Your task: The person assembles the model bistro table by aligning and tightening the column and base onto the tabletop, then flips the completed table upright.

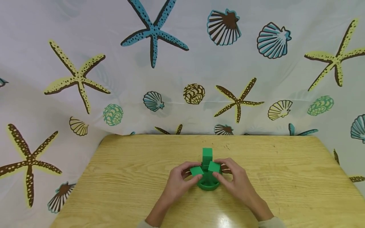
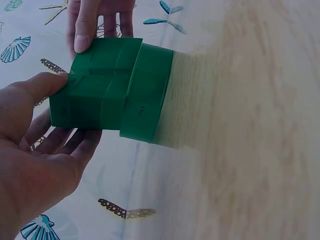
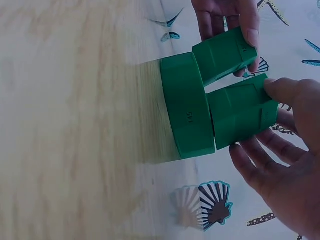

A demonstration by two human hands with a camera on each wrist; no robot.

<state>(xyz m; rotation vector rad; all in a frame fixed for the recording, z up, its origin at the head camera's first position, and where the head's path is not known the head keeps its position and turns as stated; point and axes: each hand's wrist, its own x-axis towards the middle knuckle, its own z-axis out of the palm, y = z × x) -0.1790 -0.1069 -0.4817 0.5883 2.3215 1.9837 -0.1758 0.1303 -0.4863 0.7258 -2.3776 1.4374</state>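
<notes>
A round green base [image 1: 208, 187] with a raised rim stands on the table, several green blocks rising from it. My left hand [image 1: 177, 182] pinches the left block [image 1: 196, 171] between thumb and fingers. On the other side, my right hand [image 1: 239, 181] pinches the right block [image 1: 214, 167] the same way. Behind these two, a taller-looking third block [image 1: 207, 154] is touched by neither hand. In the right wrist view the left block [image 3: 222, 56] and right block [image 3: 244, 112] both meet the base [image 3: 187, 107]; their lower ends are hidden. Small raised marks show on the base [image 2: 146, 100].
Underneath is a light wood-grain table [image 1: 128, 190], its far edge just beyond the green parts. A white cloth [image 1: 176, 72] printed with starfish and shells hangs behind the table and along its sides.
</notes>
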